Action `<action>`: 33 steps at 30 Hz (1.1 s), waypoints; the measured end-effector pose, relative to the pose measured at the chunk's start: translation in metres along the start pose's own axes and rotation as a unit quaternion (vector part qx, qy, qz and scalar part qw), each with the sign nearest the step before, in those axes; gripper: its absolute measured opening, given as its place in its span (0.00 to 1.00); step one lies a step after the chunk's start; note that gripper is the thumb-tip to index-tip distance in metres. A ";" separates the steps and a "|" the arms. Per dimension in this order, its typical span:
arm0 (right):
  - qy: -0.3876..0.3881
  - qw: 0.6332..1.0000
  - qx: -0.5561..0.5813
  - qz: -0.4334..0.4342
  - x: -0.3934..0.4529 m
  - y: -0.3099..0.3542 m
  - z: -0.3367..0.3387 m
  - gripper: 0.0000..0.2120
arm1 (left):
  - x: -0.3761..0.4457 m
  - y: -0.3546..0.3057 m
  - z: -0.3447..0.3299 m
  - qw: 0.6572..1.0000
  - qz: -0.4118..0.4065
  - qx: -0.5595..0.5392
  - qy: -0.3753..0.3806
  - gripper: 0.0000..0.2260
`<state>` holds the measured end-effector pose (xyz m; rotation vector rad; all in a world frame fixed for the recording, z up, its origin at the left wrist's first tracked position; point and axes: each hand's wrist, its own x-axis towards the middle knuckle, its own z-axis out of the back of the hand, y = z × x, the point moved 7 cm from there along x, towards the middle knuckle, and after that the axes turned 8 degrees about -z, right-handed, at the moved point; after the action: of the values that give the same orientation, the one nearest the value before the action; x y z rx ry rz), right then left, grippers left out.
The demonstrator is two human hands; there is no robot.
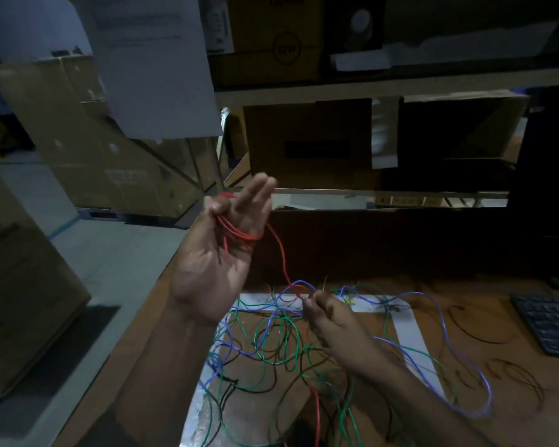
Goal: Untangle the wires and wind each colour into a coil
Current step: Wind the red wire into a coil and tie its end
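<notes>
The red wire (283,256) is looped round the left hand (217,259) under its thumb and pinched by the right hand (336,330); it should be freed gently from the blue wire (299,281).

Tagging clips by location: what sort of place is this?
Probably a stockroom or workshop desk: cardboard boxes stacked beside shelving, and a keyboard on the wooden table.

Red wire (239,234): wound in loops round the raised left hand (213,262), one strand drawn down into the tangle
Blue wire (446,333), green wire (265,327), black wire (226,380): uncoiled, intertwined loosely
</notes>
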<state>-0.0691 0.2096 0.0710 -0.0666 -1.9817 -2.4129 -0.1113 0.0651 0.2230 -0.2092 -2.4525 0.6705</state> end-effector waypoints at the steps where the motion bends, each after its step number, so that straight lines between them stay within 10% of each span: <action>1: -0.010 0.999 -0.041 0.018 -0.004 0.005 0.003 0.14 | 0.005 -0.004 0.005 1.000 -0.011 0.005 -0.016 0.20; 10: -0.033 0.954 -0.233 0.185 -0.031 0.085 0.007 0.11 | 0.000 0.038 0.056 0.898 0.040 0.437 0.033 0.23; 15: -0.169 0.952 -0.152 0.204 -0.023 0.112 0.042 0.09 | -0.025 0.067 0.038 0.887 0.095 0.450 0.049 0.17; 25: -0.210 0.967 -0.098 0.104 0.007 0.094 0.071 0.19 | -0.045 0.071 0.011 0.970 0.215 0.083 0.073 0.15; 33: 0.019 0.997 0.027 -0.069 0.004 0.023 -0.001 0.14 | -0.017 0.035 0.006 0.998 0.064 0.016 -0.013 0.15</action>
<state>-0.0719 0.2043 0.0938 0.1207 -2.1003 -2.4171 -0.1006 0.0881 0.1924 -0.3479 -2.4678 0.7712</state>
